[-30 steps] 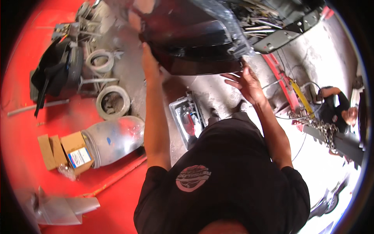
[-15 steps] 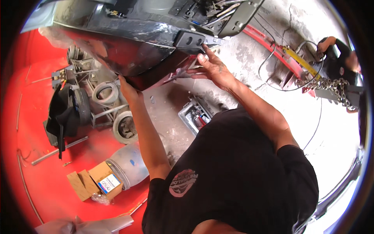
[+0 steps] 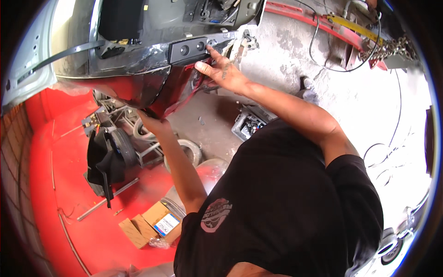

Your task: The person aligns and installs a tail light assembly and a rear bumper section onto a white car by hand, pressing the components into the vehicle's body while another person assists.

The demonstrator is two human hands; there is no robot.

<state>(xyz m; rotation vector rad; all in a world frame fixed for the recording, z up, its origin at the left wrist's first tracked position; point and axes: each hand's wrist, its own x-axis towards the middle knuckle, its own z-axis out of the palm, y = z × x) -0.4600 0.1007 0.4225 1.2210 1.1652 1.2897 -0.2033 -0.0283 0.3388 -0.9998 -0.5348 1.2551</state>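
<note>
Wore a black T-shirt (image 3: 286, 198) with short sleeves (image 3: 354, 177), leaving both forearms (image 3: 295, 111) bare. Bore a rounded pinkish emblem (image 3: 215, 215) on the left chest. Showed a dark mark (image 3: 225, 70), perhaps a tattoo, on the right hand (image 3: 230, 79).

One dark-red panel (image 3: 179, 85), one cardboard box (image 3: 146, 225), two rings (image 3: 197, 151), one yellow bar (image 3: 353, 27)

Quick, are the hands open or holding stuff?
Left hand: at the dark red car part; fingers mostly hidden, grip can't be told.
Right hand: open, fingers spread beside that part.
</note>
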